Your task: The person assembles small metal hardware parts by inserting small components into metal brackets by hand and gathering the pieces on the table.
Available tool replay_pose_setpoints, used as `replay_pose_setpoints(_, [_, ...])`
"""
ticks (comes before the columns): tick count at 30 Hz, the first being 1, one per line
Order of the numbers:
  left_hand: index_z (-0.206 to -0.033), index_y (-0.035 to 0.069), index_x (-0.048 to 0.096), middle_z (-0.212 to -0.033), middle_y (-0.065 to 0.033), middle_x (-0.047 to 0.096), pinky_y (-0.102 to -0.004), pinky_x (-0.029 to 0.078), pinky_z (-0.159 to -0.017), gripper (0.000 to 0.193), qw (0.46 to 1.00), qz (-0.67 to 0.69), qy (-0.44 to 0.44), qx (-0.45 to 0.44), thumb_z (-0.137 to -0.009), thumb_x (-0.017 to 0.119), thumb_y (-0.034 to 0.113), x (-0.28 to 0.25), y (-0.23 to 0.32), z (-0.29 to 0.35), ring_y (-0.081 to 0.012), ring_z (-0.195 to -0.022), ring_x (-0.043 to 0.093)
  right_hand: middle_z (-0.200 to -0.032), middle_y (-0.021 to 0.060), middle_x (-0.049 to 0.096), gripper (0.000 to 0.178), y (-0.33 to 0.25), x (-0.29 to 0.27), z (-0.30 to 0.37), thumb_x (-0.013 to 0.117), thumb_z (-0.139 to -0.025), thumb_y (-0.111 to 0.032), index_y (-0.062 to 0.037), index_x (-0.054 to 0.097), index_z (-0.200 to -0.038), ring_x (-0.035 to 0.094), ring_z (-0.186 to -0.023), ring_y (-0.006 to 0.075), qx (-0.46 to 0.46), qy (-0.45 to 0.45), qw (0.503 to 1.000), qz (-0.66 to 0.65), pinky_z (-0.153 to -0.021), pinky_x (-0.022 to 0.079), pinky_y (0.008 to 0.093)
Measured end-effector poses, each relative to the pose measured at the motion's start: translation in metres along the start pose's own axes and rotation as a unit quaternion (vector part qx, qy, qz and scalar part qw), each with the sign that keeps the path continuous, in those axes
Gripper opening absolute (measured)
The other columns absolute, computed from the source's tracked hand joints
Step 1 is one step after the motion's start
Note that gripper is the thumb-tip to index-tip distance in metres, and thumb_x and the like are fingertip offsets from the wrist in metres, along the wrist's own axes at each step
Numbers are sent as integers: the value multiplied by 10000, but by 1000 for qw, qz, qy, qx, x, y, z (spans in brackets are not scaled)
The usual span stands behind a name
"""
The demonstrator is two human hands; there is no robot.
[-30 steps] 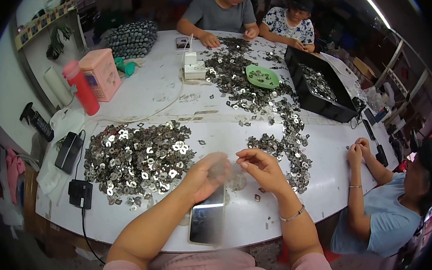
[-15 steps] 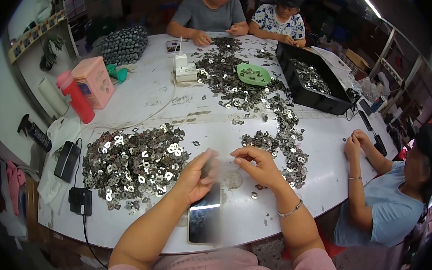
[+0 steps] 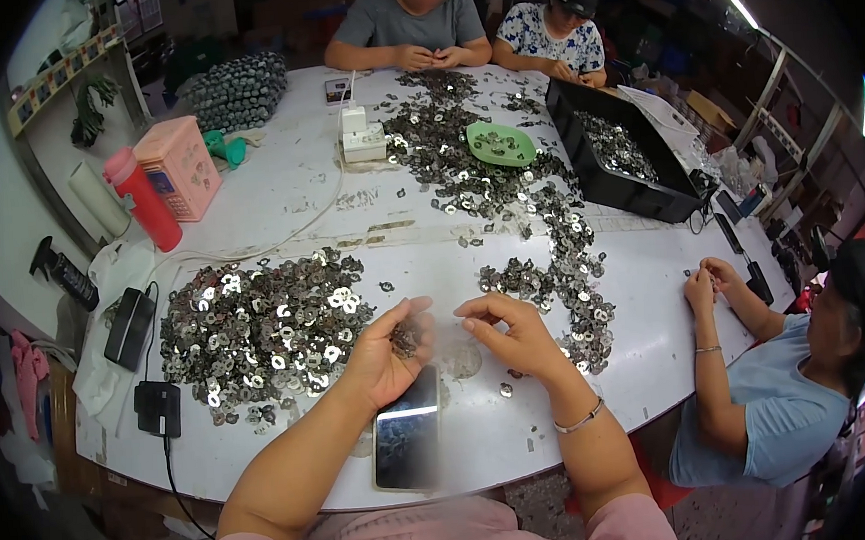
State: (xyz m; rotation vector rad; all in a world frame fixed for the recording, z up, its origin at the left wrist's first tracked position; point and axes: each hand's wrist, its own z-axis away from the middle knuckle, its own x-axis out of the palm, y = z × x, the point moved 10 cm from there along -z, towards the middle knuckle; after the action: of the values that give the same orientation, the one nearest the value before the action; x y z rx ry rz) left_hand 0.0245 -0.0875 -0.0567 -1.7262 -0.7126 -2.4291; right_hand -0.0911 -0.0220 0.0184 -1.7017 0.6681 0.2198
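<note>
My left hand (image 3: 384, 364) is cupped, its fingers curled round several small dark metal pieces (image 3: 404, 339) in the palm. To its right, my right hand (image 3: 513, 335) has thumb and forefinger drawn together; whatever lies between the tips is too small to make out. A wide heap of small ring-like metal pieces (image 3: 256, 327) lies left of my left hand. Another strip of such pieces (image 3: 564, 281) runs beyond and beside my right hand. Under my left wrist a dark-screened phone (image 3: 404, 443) lies flat on the white table (image 3: 317, 484).
Farther off stand a green dish (image 3: 501, 145), a black bin (image 3: 628, 196) of metal pieces and a white power adapter (image 3: 364, 144) with its cable. At left are a red bottle (image 3: 144, 200), a pink box (image 3: 180, 167) and black chargers (image 3: 157, 408). Three people sit around the table.
My left hand has turned so the metal pieces in its palm show more clearly. My right hand has shifted slightly left. Across the table, one person's hands have come together.
</note>
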Motion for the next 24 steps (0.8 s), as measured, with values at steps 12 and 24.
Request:
replay_pose_setpoints(12, [-1088,29,573,-841,-58,577,-253,456,-598,242,1000,-3,-1,5,-972,511,232,-3,2,-2,-169,-734,551,-840,61,631,183,-7,2,0,645,-868,-121,-29,672,-1024,587,-720,130,-9,-2,1000,25,-671,476,258])
replay_pose_setpoints(24, [-1141,73,542,-776,-35,552,-204,282,-388,218,990,-48,39,126,-966,534,202,10,31,10,-107,-536,448,-857,56,637,144,-14,-25,3,620,-898,-84,-12,669,-1013,596,-766,118,-68,109,992,-10,-707,480,252])
